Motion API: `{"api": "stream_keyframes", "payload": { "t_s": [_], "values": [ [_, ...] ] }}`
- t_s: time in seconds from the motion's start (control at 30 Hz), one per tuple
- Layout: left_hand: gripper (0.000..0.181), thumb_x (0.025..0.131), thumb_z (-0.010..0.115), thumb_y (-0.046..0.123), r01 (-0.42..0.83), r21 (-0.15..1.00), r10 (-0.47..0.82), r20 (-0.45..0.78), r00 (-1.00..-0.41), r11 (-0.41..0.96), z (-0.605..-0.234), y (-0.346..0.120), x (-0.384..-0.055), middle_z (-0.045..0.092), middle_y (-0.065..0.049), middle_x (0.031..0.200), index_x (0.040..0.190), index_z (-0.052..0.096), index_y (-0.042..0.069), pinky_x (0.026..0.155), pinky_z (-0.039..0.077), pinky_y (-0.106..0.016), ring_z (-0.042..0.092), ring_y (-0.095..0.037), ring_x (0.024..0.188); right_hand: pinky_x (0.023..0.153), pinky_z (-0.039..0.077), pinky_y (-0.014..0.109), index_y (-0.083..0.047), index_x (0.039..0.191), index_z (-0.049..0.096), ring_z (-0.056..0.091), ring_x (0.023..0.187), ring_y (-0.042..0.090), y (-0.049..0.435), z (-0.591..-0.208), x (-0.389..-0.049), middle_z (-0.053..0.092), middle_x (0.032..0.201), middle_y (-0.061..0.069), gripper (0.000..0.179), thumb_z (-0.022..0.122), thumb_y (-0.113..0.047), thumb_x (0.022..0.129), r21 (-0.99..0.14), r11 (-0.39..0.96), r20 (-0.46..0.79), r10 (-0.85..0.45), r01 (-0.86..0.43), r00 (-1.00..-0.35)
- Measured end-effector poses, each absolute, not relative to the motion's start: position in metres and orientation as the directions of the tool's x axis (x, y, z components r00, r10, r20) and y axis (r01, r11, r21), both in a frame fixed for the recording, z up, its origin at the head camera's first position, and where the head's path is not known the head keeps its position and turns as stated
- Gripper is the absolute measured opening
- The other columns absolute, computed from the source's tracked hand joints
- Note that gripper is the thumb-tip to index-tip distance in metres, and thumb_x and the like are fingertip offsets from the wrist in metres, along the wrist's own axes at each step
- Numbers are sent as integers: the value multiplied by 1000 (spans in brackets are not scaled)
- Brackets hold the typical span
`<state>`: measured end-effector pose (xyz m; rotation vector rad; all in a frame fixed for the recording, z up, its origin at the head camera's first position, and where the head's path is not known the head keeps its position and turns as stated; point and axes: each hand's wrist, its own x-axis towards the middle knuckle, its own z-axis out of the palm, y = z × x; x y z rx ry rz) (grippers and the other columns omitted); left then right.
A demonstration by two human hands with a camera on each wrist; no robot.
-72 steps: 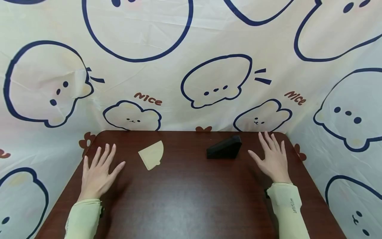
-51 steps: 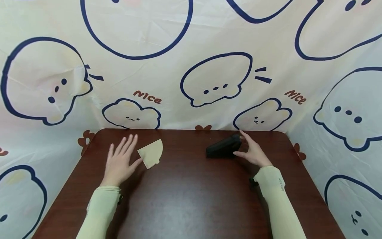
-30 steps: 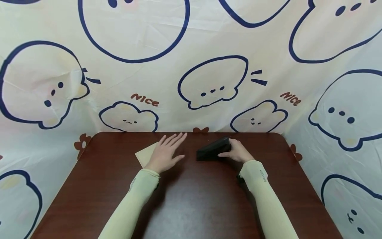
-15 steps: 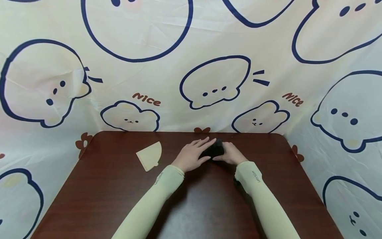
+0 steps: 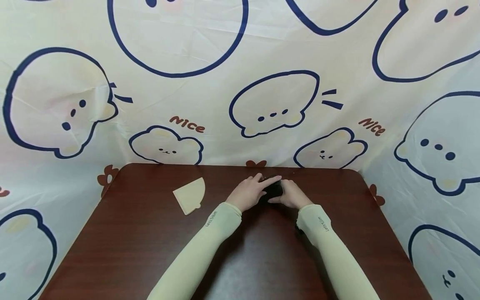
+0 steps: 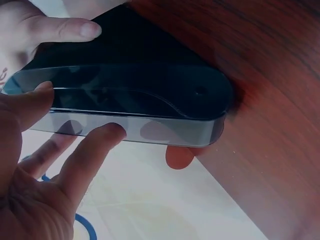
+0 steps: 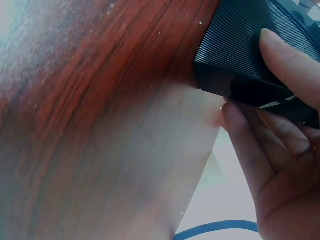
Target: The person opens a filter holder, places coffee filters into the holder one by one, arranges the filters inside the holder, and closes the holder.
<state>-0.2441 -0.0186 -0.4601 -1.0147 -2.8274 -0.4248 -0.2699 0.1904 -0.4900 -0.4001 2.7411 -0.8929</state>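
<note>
Black wedge-shaped box [image 5: 274,191] sits between the two hands by the counter's far edge, slightly right of that edge's middle; whether it touches the counter [image 5: 150,250] is hard to tell. One broad face is finely ribbed and matte, while the end is smooth, glossy and rounded, bordered by a see-through, pale grey band. The left hand [image 5: 245,193] grips this glossy end, thumb on the dark face, fingertips against the band. The right hand [image 5: 293,194] grips too, thumb over the ribbing, fingers behind. Dark reddish-brown wood grain streaks the counter; toward its far left corner lies a flat, cream, fan-shaped piece [image 5: 190,196].
</note>
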Motion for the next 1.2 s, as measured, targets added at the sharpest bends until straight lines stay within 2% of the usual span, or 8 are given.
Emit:
{"api": "stream_keyframes", "payload": {
  "t_s": [0.27, 0.5, 0.8, 1.03, 1.2],
  "values": [
    [74, 101, 68, 20, 639, 264, 609, 194, -769, 723, -459, -21, -245, 57, -5, 115, 161, 32, 43, 75, 56, -27, 55, -16, 83, 105, 53, 50, -13, 138, 64, 68, 117, 25, 192, -492, -271, 71, 130, 8, 60, 88, -22, 84, -619, 763, -130, -332, -186, -934],
    [74, 101, 69, 20, 658, 254, 619, 222, -753, 709, -465, -25, -245, 57, -5, 111, 161, 32, 42, 75, 55, -25, 54, -15, 82, 103, 54, 49, -14, 136, 66, 68, 115, 24, 190, -494, -269, 72, 127, 7, 58, 89, -23, 83, -610, 774, -141, -313, -166, -939],
    [74, 102, 67, 21, 662, 317, 607, 265, -749, 679, -469, -33, -247, 57, -3, 111, 161, 30, 44, 78, 56, -26, 56, -13, 83, 101, 55, 49, -12, 134, 66, 70, 109, 23, 192, -493, -270, 73, 123, 9, 58, 89, -23, 83, -616, 769, -139, -320, -171, -937],
    [74, 102, 67, 21, 652, 354, 581, 295, -758, 670, -471, -41, -249, 58, -3, 110, 162, 29, 44, 74, 54, -24, 55, -13, 79, 101, 54, 51, -10, 131, 66, 68, 111, 26, 190, -491, -271, 72, 123, 11, 57, 90, -26, 82, -609, 779, -147, -296, -149, -944],
    [75, 102, 67, 22, 648, 397, 570, 308, -761, 650, -473, -45, -249, 57, -2, 108, 162, 28, 44, 73, 54, -23, 56, -12, 77, 100, 54, 50, -10, 132, 64, 67, 106, 23, 191, -492, -270, 72, 122, 10, 59, 91, -24, 81, -614, 776, -148, -291, -143, -945]
  ]
}}
